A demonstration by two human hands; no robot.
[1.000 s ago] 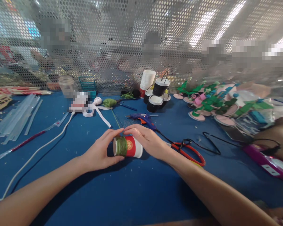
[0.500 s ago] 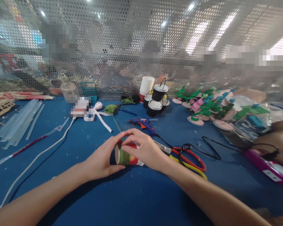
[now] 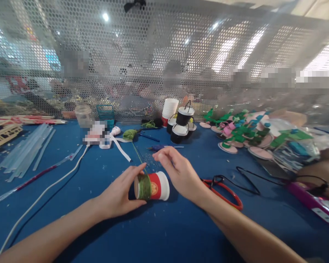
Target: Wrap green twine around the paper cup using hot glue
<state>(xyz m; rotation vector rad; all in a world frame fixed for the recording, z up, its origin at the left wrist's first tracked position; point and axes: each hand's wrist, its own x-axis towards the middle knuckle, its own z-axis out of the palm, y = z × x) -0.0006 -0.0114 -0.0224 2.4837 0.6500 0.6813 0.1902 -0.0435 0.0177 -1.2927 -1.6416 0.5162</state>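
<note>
A paper cup point(image 3: 155, 186) lies on its side, red and white with a gold mark. Green yarn point(image 3: 144, 187) is wrapped around its end on the left. My left hand point(image 3: 123, 190) holds that end, fingers over the top and thumb beneath. A strand runs from the cup, past my left fingertips, up to a green yarn ball point(image 3: 130, 134). My right hand point(image 3: 178, 170) is raised to the right of the cup, apart from it, its fingers bent together with nothing visible in them. Behind it, a blue glue gun point(image 3: 157, 147) is partly hidden.
Red-handled scissors point(image 3: 230, 199) lie beyond my right wrist, partly covered. Black lidded cups point(image 3: 179, 133) and stacked white cups point(image 3: 170, 107) stand at the back. Glue sticks point(image 3: 27, 151) and a white cord point(image 3: 52, 179) lie left. At right are green paper pieces point(image 3: 237, 133) and a purple power strip point(image 3: 308, 199).
My right hand has come off the cup and moved up and right, uncovering its red and white part. My left hand still holds the cup. The view has tilted up slightly.
</note>
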